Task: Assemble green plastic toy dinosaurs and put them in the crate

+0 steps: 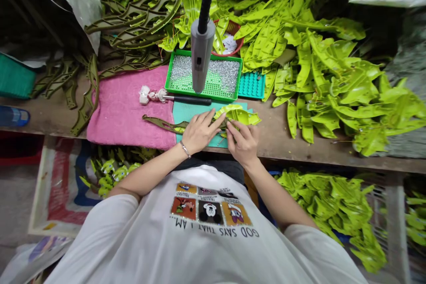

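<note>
My left hand [199, 131] lies over a long olive plastic strip [163, 123], gripping it, fingers pointing toward a bright lime-green plastic part [245, 115]. The thumb and fingers of my right hand [244, 140] are pinched together at the right end of the strip; what is between them is too small to make out. The lime-green part lies against the fingertips of both hands, above a teal mat [188, 111]. Above the hands hangs a grey powered screwdriver [203, 51], which neither hand touches.
A green perforated tray [206, 93] holds many small metal screws. Near it are a black-handled tool [191, 100], a teal tray [252, 85] and a red basket [240, 44]. A pink cloth [129, 111] covers the left. Lime-green parts [346, 75] and olive strips [143, 9] are heaped around.
</note>
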Action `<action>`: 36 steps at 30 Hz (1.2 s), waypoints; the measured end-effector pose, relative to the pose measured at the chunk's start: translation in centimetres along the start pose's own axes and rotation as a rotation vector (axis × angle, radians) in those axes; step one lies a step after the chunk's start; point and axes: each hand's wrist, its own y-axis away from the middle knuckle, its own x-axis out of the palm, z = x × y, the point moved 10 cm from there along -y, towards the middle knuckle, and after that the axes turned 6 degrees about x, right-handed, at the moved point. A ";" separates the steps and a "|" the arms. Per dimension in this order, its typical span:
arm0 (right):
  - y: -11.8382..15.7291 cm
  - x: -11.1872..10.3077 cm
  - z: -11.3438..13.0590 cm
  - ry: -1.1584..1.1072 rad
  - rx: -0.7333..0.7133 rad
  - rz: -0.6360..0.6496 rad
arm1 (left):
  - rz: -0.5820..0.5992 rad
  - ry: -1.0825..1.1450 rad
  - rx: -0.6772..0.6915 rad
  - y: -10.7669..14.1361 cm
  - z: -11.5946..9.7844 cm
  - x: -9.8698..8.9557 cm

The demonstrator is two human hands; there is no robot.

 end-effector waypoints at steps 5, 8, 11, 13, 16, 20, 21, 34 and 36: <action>0.2 0.5 -0.5 0.038 -0.007 0.020 | -0.031 0.043 0.020 -0.1 0.1 -0.3; 0.2 1.0 -0.8 0.000 -0.009 0.058 | -0.035 0.032 0.029 0.0 -0.1 -0.5; 0.1 1.8 -1.4 -0.023 0.035 0.116 | -0.027 0.045 0.015 -0.1 0.1 -0.6; 0.1 1.8 -1.5 -0.020 0.036 0.105 | -0.005 0.081 -0.004 -0.3 0.5 -0.4; 0.2 1.5 -1.2 -0.011 -0.018 0.056 | 0.046 0.129 -0.001 -0.6 1.0 -0.1; 0.1 1.1 -0.6 -0.044 -0.059 0.032 | 0.045 0.104 0.081 -0.6 1.1 -0.2; 0.1 1.1 -0.4 -0.053 -0.056 0.033 | 0.014 0.089 0.104 -0.5 1.1 -0.5; -8.0 -10.7 -16.8 0.401 0.305 -0.095 | -0.009 0.144 0.065 7.9 5.2 -9.9; -10.5 -11.0 -20.6 0.424 0.370 -0.046 | 0.068 0.229 -0.005 10.6 7.6 -11.8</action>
